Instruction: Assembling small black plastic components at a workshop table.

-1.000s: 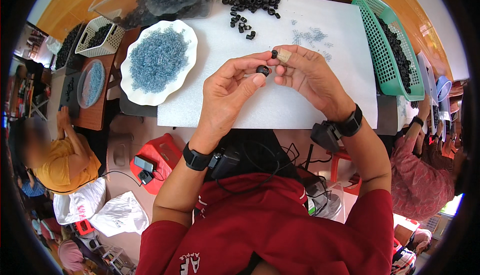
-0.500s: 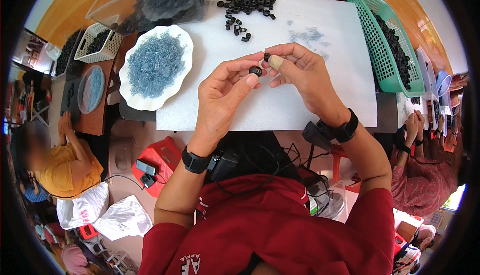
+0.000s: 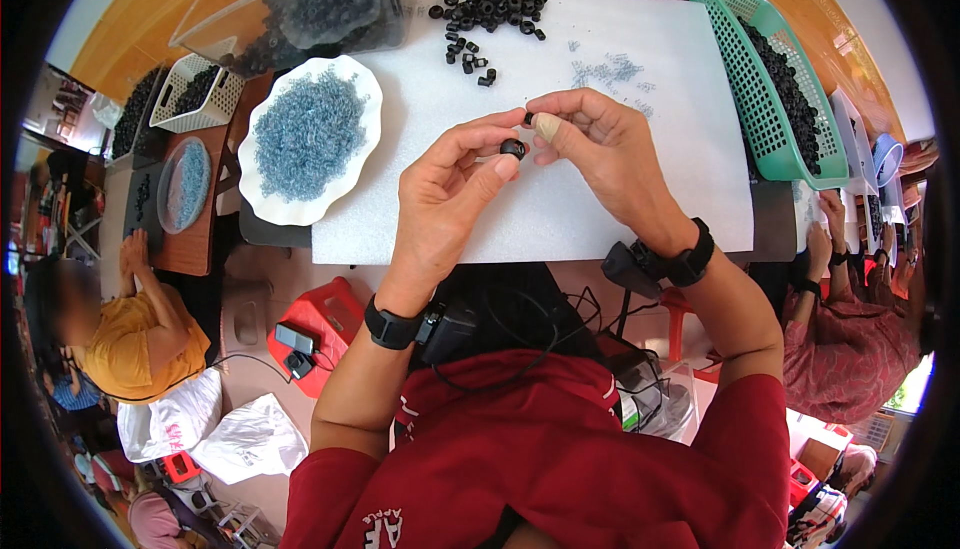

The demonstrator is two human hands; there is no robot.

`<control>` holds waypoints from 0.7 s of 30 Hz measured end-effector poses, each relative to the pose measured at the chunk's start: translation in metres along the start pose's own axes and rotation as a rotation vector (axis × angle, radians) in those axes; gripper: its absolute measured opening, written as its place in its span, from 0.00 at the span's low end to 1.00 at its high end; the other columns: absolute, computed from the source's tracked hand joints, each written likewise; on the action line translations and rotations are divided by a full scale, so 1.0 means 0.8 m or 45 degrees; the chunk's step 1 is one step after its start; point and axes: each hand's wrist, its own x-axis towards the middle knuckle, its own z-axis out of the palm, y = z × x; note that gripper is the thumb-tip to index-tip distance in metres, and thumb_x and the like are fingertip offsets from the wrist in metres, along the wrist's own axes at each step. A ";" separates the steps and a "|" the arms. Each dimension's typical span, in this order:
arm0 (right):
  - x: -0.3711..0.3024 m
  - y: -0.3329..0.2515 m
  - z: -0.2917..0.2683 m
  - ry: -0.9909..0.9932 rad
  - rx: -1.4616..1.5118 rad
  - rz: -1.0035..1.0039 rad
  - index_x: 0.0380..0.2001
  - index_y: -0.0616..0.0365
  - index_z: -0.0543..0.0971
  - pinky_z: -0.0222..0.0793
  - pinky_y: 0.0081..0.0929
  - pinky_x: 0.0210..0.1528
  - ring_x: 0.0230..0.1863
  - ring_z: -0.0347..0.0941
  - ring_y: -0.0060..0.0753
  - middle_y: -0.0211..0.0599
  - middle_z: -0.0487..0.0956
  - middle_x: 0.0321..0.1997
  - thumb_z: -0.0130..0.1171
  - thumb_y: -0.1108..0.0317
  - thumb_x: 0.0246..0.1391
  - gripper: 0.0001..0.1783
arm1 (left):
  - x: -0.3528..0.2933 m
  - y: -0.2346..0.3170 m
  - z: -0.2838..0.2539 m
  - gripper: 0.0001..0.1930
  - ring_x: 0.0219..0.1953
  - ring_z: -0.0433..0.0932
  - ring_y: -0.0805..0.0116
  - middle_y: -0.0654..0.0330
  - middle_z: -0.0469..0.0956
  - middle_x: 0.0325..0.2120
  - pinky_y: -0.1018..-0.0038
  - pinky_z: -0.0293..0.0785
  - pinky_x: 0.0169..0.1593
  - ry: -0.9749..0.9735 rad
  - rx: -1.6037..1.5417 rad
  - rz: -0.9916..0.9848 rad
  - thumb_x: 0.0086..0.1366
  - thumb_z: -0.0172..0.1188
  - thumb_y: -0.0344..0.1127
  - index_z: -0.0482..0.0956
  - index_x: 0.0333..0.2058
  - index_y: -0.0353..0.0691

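Observation:
Above the white foam sheet [image 3: 420,219], my left hand [image 3: 447,189] pinches a round black plastic part [image 3: 513,148] between thumb and fingers. Close by, my right hand [image 3: 605,149], with tape round its thumb, grips a smaller black plastic part [image 3: 530,119]. The fingertips of both hands nearly meet, and the two parts are a small gap apart. Beyond my hands lies a loose pile of black plastic parts [image 3: 490,9]. Small clear-blue pieces [image 3: 610,71] are scattered to its right. A white scalloped dish [image 3: 372,114] on the left holds many more of these pieces.
A clear plastic bin [image 3: 230,14] of black parts stands at the back left. On the right, a green basket [image 3: 725,69] holds black parts. A white basket [image 3: 205,114] sits further left. Co-workers sit on both sides, one in a yellow shirt [image 3: 140,349].
Both hands stay near the same place. The round black part in my left hand has turned slightly and sits a little lower, with the fingers shifted around it.

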 end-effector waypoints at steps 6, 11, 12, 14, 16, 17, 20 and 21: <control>0.001 0.002 0.000 -0.004 0.028 0.037 0.45 0.68 0.75 0.76 0.19 0.38 0.38 0.78 0.25 0.40 0.80 0.39 0.54 0.71 0.61 0.13 | 0.001 0.006 -0.001 0.11 0.47 0.76 0.71 0.55 0.75 0.51 0.76 0.72 0.51 0.002 -0.111 -0.114 0.64 0.57 0.25 0.75 0.46 0.32; 0.004 0.004 0.002 -0.052 0.074 0.112 0.45 0.67 0.74 0.75 0.20 0.39 0.40 0.77 0.24 0.38 0.80 0.41 0.53 0.70 0.61 0.12 | 0.002 0.005 -0.003 0.11 0.46 0.79 0.63 0.49 0.75 0.51 0.71 0.75 0.47 0.026 -0.081 -0.088 0.65 0.56 0.27 0.75 0.45 0.32; 0.004 0.003 0.003 -0.053 0.063 0.107 0.45 0.66 0.74 0.75 0.20 0.39 0.41 0.77 0.23 0.37 0.80 0.41 0.53 0.69 0.62 0.12 | 0.002 0.005 -0.004 0.11 0.46 0.79 0.63 0.49 0.75 0.51 0.71 0.75 0.47 0.020 -0.093 -0.089 0.65 0.56 0.28 0.75 0.45 0.32; 0.005 0.002 0.002 -0.043 0.045 0.108 0.45 0.66 0.74 0.75 0.21 0.40 0.40 0.76 0.23 0.36 0.79 0.41 0.53 0.70 0.61 0.12 | 0.002 0.004 -0.005 0.11 0.45 0.79 0.63 0.49 0.76 0.50 0.71 0.75 0.47 0.022 -0.104 -0.090 0.65 0.56 0.28 0.75 0.45 0.32; 0.005 -0.002 0.000 -0.036 0.027 0.107 0.46 0.65 0.75 0.75 0.21 0.40 0.39 0.76 0.23 0.36 0.79 0.40 0.53 0.70 0.61 0.12 | 0.001 0.004 -0.004 0.11 0.45 0.79 0.63 0.50 0.76 0.49 0.71 0.75 0.47 0.026 -0.115 -0.090 0.65 0.56 0.28 0.74 0.45 0.32; 0.003 -0.007 -0.002 -0.032 -0.002 0.070 0.46 0.65 0.75 0.75 0.21 0.40 0.39 0.76 0.22 0.35 0.79 0.39 0.53 0.71 0.61 0.12 | 0.001 0.005 -0.002 0.11 0.44 0.79 0.64 0.50 0.77 0.47 0.71 0.75 0.47 0.025 -0.144 -0.105 0.65 0.56 0.29 0.74 0.45 0.31; -0.001 -0.023 0.000 -0.032 -0.051 0.027 0.46 0.65 0.76 0.74 0.20 0.40 0.38 0.74 0.21 0.34 0.78 0.39 0.54 0.72 0.60 0.13 | 0.001 0.005 -0.005 0.12 0.41 0.80 0.64 0.50 0.79 0.43 0.72 0.75 0.46 0.012 -0.180 -0.151 0.65 0.57 0.29 0.74 0.46 0.31; -0.002 -0.027 0.001 -0.029 -0.070 0.017 0.46 0.65 0.76 0.73 0.19 0.41 0.38 0.74 0.20 0.34 0.78 0.39 0.54 0.73 0.59 0.13 | 0.001 0.004 -0.006 0.12 0.40 0.80 0.65 0.51 0.79 0.40 0.72 0.76 0.46 -0.010 -0.186 -0.183 0.66 0.57 0.30 0.74 0.46 0.31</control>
